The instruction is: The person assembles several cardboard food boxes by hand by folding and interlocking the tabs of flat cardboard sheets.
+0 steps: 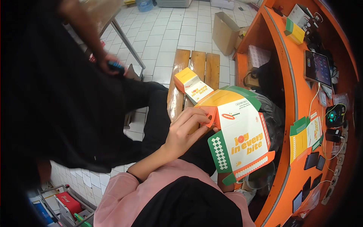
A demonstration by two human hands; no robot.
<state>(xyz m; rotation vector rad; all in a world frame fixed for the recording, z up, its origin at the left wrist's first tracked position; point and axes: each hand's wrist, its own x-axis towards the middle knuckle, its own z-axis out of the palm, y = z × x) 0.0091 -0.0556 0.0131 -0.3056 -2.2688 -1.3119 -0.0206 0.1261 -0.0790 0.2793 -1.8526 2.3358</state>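
A partly unfolded cardboard food box point(242, 132), white with yellow, green and orange flaps, is held tilted in front of me. My left hand point(186, 130) comes in from the left and pinches the orange corner flap point(210, 115) with thumb and fingers. Most of my right hand point(216, 128) is behind the cardboard; only a bit of finger shows beside that flap, and its forearm comes up from below. Just beyond, a folded box point(193, 84) in the same colours lies on the slatted wooden bench point(208, 62).
On the left stands a person in black, holding a dark object point(115, 67). An orange counter point(281, 181) curves along the right, bearing a tablet point(318, 67), phones, cables and another flattened box point(305, 137). A brown carton point(224, 33) stands on the tiled floor point(162, 38).
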